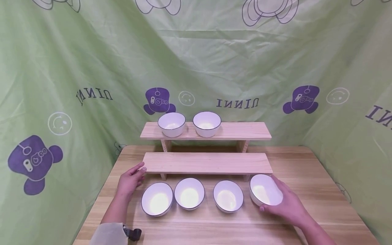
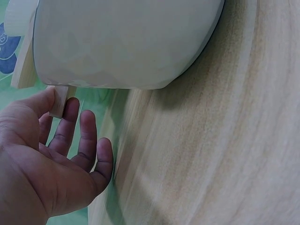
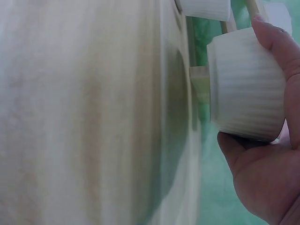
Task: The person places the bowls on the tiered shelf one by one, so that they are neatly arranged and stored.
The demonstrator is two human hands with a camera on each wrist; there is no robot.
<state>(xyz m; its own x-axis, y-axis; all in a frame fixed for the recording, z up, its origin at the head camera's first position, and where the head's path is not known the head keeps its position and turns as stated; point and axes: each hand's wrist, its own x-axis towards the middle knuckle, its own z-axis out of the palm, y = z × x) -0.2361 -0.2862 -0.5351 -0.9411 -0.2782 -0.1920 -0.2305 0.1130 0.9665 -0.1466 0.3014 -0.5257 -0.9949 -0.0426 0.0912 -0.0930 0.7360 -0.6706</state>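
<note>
My right hand grips a white, dark-rimmed bowl by its sides, thumb and fingers spread around it, at the front right of the lower wooden shelf. In the right wrist view, green cloth shows between the base of this ribbed bowl and the tabletop. My left hand pinches the left end of the lower shelf between thumb and index finger; the other fingers are loosely bent. Three similar bowls, a left one, a middle one and a right one, stand upright in front of that shelf.
Behind stands a higher wooden shelf carrying two more white bowls, one on the left and one near the middle. The wooden table is enclosed by green printed cloth at the back and sides.
</note>
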